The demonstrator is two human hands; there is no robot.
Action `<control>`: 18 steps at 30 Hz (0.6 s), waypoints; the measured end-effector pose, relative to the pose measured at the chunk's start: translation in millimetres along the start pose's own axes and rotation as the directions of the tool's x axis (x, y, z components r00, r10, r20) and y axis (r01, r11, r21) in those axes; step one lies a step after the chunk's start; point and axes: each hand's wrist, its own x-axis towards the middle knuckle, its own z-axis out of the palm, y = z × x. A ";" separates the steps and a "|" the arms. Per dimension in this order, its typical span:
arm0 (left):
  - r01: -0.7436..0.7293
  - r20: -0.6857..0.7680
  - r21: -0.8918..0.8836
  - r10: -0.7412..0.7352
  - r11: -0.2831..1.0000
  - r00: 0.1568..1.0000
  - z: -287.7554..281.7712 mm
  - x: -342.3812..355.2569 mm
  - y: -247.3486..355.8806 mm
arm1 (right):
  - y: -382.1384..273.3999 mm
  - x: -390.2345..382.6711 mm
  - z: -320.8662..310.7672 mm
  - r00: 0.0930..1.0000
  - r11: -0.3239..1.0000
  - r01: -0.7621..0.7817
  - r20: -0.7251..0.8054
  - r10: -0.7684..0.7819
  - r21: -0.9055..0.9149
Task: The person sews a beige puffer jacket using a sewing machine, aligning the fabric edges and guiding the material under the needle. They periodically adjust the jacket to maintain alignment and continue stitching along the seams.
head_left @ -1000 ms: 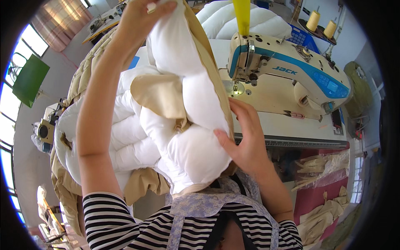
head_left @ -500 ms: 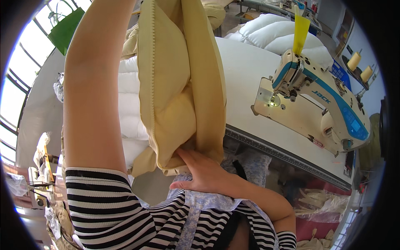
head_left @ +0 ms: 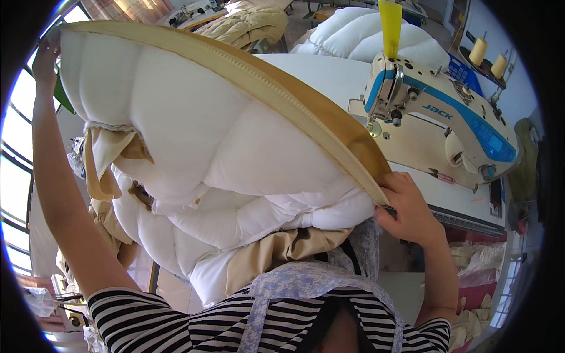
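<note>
A padded jacket [head_left: 176,112] is stretched out in front of me, its white quilted inner side facing me. Its tan edge with zipper teeth [head_left: 282,94] runs taut from upper left to lower right. High at the far left, my left hand [head_left: 47,62] is closed on one end of that edge. My right hand [head_left: 407,207] pinches the other end, beside the sewing machine table. A loose tan fabric piece [head_left: 103,162] hangs from the white padding at the left. More tan cloth [head_left: 288,250] bunches against my floral apron [head_left: 312,282].
A white and blue sewing machine [head_left: 441,112] stands on the table [head_left: 306,65] at the right, with a yellow strip [head_left: 391,29] on top. Thread cones [head_left: 478,52] sit behind it. Scissors or snips [head_left: 441,175] lie near its base. White padded pieces [head_left: 359,38] are heaped beyond.
The jacket has swung from hanging upright, tan side showing, to spread slantwise with its white inside showing. My left hand has come into view at far left; my right hand moved right and up.
</note>
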 end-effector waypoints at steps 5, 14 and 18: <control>0.437 -0.049 0.024 -0.436 0.899 0.899 32.4 -56.8 -78.5 | -29.0 -5.6 45.6 0.943 0.953 -0.152 -0.249 0.219 0.262; 0.356 -0.086 -0.090 -0.364 0.930 0.928 9.8 -22.4 -53.7 | -55.3 -16.0 48.0 0.935 0.965 -0.114 -0.304 0.185 0.236; 0.344 -0.107 -0.097 -0.354 0.934 0.929 3.5 1.3 -29.6 | -72.4 1.9 36.3 0.940 0.995 -0.097 -0.326 0.100 0.024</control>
